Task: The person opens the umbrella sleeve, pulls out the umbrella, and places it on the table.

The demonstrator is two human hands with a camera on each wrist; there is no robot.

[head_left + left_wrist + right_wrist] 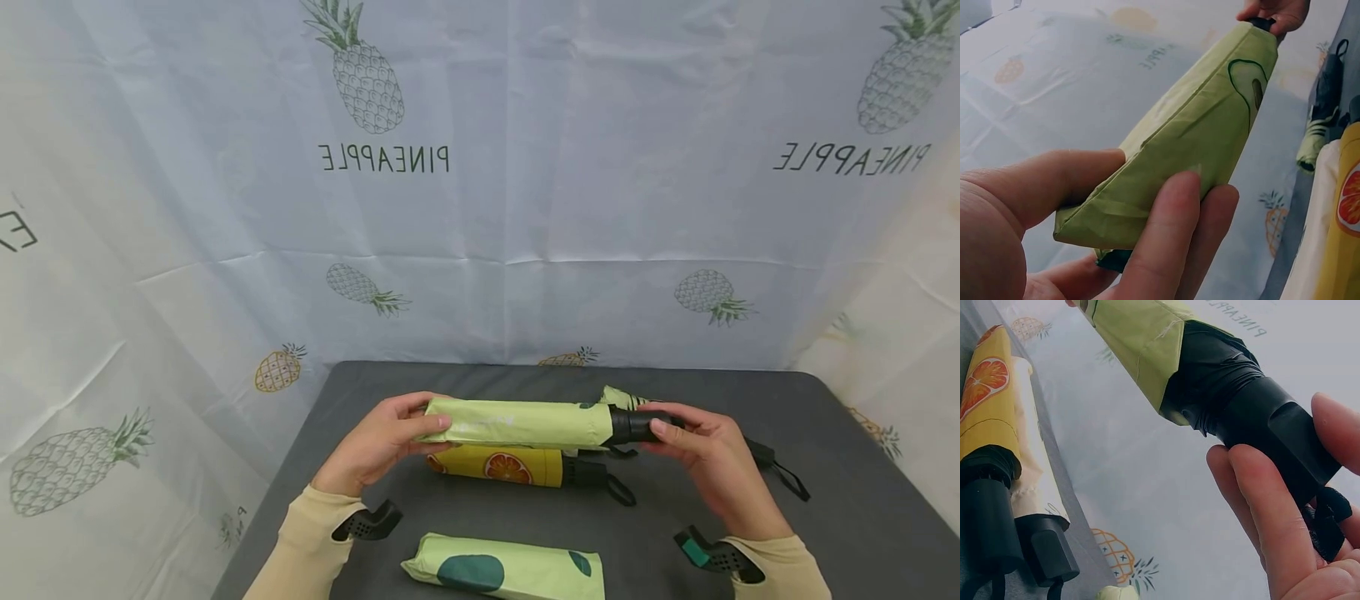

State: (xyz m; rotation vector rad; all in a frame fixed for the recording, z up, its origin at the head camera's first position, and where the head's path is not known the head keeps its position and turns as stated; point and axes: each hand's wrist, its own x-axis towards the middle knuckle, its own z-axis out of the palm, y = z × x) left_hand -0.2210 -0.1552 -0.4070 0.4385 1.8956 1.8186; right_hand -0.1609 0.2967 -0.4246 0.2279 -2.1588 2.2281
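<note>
A folded light-green umbrella in its sleeve [525,422] is held level above the grey table [840,508]. My left hand [390,440] grips the closed end of the green sleeve [1197,131], thumb on one side and fingers on the other. My right hand [701,454] holds the umbrella's black handle [637,426] [1272,434] between thumb and fingers. Under it a yellow umbrella with an orange-slice print [502,465] [991,400] lies on the table.
A green sleeve with dark green spots [510,571] lies at the table's front edge. Another folded umbrella [626,398] with a black handle and strap [776,467] lies behind my right hand. A pineapple-print cloth [480,208] hangs behind and beside the table.
</note>
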